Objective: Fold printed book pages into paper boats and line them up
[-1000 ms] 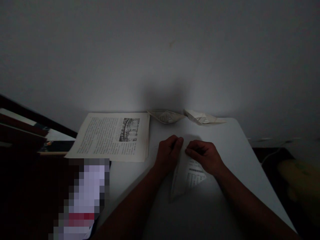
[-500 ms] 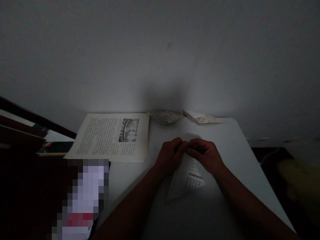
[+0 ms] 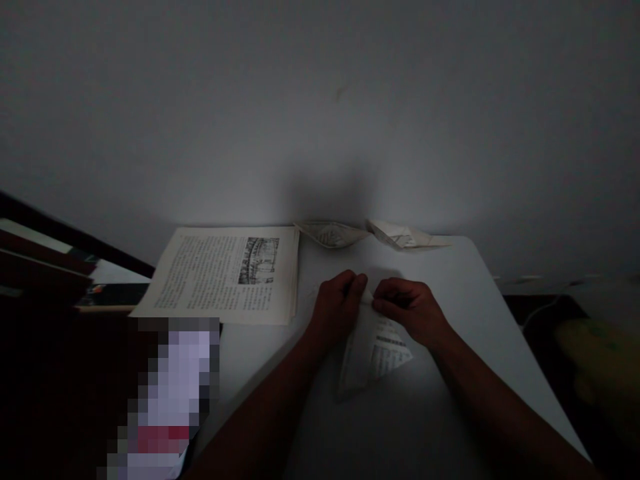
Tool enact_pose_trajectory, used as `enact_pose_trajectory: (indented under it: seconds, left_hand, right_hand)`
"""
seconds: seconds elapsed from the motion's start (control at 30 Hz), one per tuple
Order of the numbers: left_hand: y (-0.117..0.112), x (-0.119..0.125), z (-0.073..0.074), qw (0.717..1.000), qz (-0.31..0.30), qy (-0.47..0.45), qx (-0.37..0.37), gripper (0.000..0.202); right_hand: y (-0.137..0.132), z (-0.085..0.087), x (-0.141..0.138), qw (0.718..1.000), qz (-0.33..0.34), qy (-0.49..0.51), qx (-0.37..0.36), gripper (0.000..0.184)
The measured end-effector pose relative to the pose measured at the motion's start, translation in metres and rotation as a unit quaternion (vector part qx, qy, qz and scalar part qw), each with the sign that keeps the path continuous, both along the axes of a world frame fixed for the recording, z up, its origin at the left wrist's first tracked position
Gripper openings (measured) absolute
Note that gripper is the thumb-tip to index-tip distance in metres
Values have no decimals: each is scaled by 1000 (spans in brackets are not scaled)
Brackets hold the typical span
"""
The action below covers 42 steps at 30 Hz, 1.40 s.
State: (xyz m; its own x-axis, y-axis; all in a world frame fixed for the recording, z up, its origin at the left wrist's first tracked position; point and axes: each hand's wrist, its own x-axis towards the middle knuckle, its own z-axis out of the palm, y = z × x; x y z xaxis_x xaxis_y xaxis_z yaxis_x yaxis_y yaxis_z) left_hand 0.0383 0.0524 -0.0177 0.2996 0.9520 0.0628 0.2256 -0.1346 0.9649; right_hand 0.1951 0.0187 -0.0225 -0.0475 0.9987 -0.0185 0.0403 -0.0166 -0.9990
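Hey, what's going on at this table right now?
A person is folding a printed sheet on a white table in dim light. The left hand and right hand meet at the sheet's far tip and pinch it there, while the rest of the sheet points back toward the person. A paper boat and a second paper boat sit at the table's back edge by the wall. A stack of printed pages lies to the left.

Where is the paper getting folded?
In the head view, the folded paper lies on the table, its far tip pinched between the left hand and right hand, right of the open book.
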Motion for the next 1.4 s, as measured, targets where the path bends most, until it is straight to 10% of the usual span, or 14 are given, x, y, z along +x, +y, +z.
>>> enact_pose_trajectory:
  seconds: [1.03,1.4]
  left_hand:
    - [6,-3,0,990,135,-45,-21,39]
    - [12,-7,-3,969,231,-82,-34,41]
  right_hand:
    - [-1,-8,17,983,121,118,72,12]
    - [0,-12,16,991,9,126,40,14]
